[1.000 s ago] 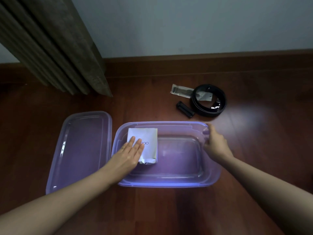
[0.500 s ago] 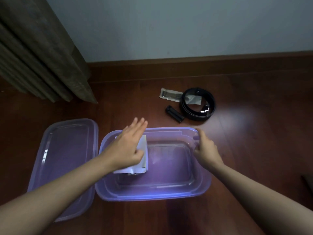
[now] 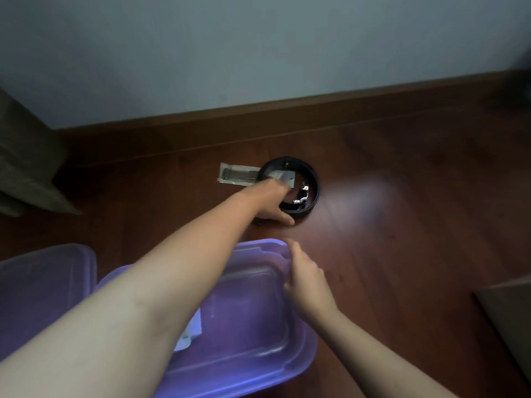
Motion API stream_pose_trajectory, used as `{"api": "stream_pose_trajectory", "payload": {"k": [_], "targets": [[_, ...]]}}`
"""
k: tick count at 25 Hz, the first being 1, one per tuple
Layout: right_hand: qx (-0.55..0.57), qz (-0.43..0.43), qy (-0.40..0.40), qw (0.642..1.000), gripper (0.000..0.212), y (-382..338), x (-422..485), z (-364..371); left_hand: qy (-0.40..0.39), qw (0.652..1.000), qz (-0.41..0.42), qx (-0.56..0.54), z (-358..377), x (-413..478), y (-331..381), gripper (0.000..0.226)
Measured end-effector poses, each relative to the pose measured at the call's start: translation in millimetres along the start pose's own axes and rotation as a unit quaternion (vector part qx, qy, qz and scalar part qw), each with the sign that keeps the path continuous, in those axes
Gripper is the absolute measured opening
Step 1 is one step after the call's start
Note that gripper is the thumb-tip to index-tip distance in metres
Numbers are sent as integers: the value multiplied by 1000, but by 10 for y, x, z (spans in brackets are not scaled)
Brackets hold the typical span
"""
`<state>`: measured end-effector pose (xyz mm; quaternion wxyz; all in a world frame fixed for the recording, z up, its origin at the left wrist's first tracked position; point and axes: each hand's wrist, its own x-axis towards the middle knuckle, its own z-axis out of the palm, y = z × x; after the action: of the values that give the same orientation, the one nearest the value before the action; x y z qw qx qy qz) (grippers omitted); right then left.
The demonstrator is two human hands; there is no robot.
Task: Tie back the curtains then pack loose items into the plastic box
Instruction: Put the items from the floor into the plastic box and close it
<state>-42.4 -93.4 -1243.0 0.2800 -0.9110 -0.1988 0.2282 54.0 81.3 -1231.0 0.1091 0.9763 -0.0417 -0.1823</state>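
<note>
My left hand (image 3: 270,201) reaches over the purple plastic box (image 3: 258,377) to a coiled black belt (image 3: 311,179) on the wooden floor. Its fingers are inside the coil and its thumb outside, around the near-left wall. A white tag (image 3: 284,177) lies inside the coil. My right hand (image 3: 307,280) sits on the box's far right rim, blurred, fingers along the corner. A white packet (image 3: 192,328) lies in the box, mostly hidden by my left forearm. The curtain (image 3: 26,173) hangs at the far left.
The box's lid (image 3: 43,282) lies on the floor left of the box. A clear flat sleeve (image 3: 235,175) lies just left of the belt. A small black object (image 3: 258,224) peeks out under my left wrist. A grey-brown edge (image 3: 508,317) juts in at the right.
My left hand has left the white packet in the box and stretched forward to the belt. The view has moved forward and right. My right hand stays at the box's rim.
</note>
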Motion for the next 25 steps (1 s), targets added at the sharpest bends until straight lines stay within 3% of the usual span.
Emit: {"api": "stream_pose_trajectory", "payload": {"k": [3,8,12,16,19,22,25], "targets": [[5,-14,1,1000,68,23,0,9,30,998,-33,40,145,223,193,76],[-5,-26,0,1000,66,37,12,19,89,989,-40,115,222,305,429,45],[10,-25,-4,1000,65,26,18,18,117,987,-38,104,-58,54,364,34],[87,-51,1,995,38,105,57,46,141,987,-36,64,-408,-449,208,33],[180,-37,-1,983,31,63,31,16,219,975,23,22,-423,-1084,120,44],[240,-36,4,970,27,53,33,18,327,936,132,-22,-149,-1811,103,52],[262,-45,9,964,28,152,95,82,345,917,198,23,260,-2261,137,47]]}}
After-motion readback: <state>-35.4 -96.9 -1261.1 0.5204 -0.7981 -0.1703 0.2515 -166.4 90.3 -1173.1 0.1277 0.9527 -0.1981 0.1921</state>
